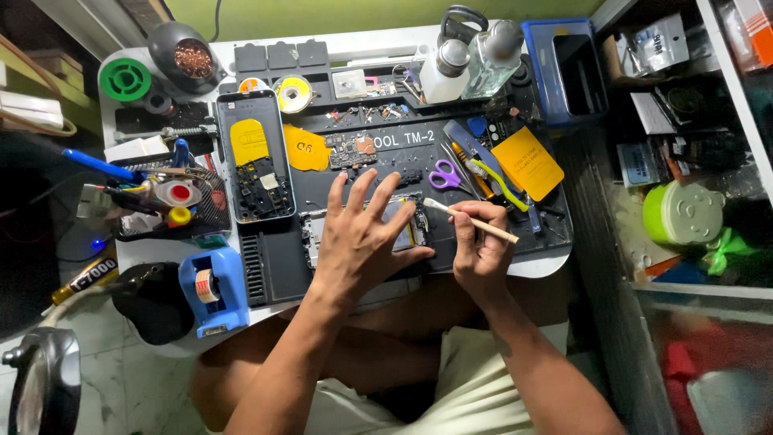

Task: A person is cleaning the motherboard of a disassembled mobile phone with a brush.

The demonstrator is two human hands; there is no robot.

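You sat at a small white table (338, 42) with rounded corners, set against a yellow-green wall (322, 12). Pale marble-patterned floor tiles (113, 379) lay at your left, and cluttered white shelving (729, 72) stood at your right under even light.

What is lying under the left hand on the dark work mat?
Under the left hand lies an opened phone; its edges and some inner parts show at both sides of the palm. Its middle is covered. The right hand holds a swab stick beside it.
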